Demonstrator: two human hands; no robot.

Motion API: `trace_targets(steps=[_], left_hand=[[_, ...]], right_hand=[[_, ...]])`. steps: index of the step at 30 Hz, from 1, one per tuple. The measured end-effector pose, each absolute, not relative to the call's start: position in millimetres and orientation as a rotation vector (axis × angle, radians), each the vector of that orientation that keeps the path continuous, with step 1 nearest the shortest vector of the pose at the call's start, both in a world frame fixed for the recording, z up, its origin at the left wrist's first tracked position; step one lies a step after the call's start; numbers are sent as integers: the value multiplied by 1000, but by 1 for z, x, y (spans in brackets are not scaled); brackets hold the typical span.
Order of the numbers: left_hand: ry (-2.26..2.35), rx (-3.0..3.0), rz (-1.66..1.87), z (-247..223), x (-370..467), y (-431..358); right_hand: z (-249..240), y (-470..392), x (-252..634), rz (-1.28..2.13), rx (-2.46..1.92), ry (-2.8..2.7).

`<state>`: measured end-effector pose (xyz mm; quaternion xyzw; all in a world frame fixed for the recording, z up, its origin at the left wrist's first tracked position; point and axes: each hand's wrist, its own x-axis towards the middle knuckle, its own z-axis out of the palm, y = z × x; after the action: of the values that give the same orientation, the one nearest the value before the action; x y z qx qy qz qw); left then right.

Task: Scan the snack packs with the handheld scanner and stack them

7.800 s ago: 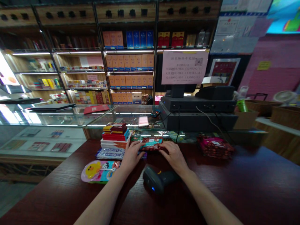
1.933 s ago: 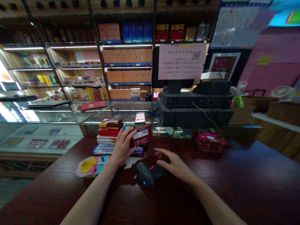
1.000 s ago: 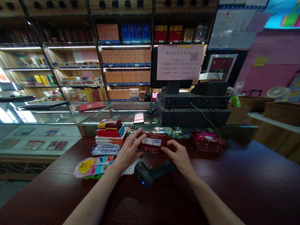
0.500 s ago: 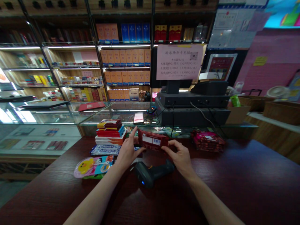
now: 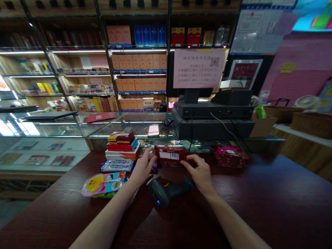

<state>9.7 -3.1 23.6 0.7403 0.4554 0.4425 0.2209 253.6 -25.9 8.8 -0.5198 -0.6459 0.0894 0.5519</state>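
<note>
A dark red snack packet is held up on edge over the table, its white label and barcode facing me. My right hand pinches its lower right corner between thumb and fingers. At the packet's left end, my left hand has its fingers and thumb closed on the edge. Below the packet lies a black barcode scanner with a lit blue light. Left of my left hand are a stack of small boxes, blue-and-white packets and a colourful duck-printed package.
Several red packets are piled at the right on the dark wooden table. Beyond stand a glass counter and a black register with trailing cables. Stocked shelves line the back.
My left hand's fingers, spread with the index raised before, have curled in and closed at the packet's left end. The packet has moved slightly right. The scanner stays where it was.
</note>
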Motion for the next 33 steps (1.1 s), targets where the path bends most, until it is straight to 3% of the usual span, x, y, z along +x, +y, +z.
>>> trace_targets(steps=[10, 21, 33], left_hand=[[1342, 2084, 1249, 24, 6, -3], [1234, 2444, 1568, 22, 0, 2], [1023, 2557, 1542, 17, -6, 5]], right_hand=[[4, -19, 259, 164, -1101, -1575], [6, -25, 263, 447, -1159, -1587], [13, -25, 268, 409, -1183, -1674]])
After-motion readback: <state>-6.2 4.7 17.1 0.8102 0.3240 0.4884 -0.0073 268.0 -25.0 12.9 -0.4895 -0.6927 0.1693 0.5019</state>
